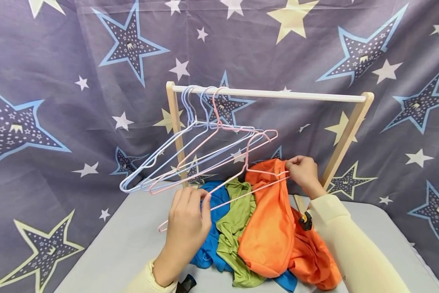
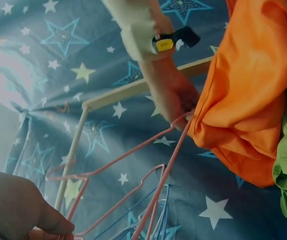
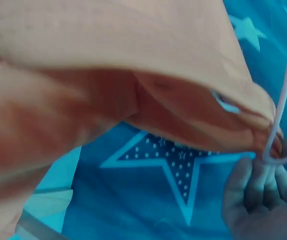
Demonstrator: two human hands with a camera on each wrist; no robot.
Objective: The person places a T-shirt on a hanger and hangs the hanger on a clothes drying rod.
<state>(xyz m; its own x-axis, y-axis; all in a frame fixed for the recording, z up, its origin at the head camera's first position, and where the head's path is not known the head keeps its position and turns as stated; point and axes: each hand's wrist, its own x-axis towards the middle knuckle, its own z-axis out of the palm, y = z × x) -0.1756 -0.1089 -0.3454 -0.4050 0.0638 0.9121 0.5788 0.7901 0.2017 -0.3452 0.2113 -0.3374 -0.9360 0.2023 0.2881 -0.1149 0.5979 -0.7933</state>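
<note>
In the head view my left hand (image 1: pixel 188 221) grips one sloping arm of a pink wire hanger (image 1: pixel 246 156), held in front of the rack. My right hand (image 1: pixel 303 173) pinches the top edge of an orange garment (image 1: pixel 268 236) at the hanger's right end, which reaches the cloth there. The garment hangs down from those fingers onto the pile. From the right wrist, its open hem (image 3: pixel 193 65) shows beside the hanger's bent end (image 3: pixel 276 155). Whether the right fingers also hold the wire is hard to tell.
A rack with a white bar (image 1: pixel 289 94) and wooden legs stands behind. Several blue, white and pink hangers (image 1: pixel 205 126) hang at its left. Green cloth (image 1: pixel 238 228), blue cloth (image 1: pixel 214 240) and more orange cloth (image 1: pixel 312 256) lie on the grey table (image 1: pixel 106 244). A star-patterned curtain hangs behind.
</note>
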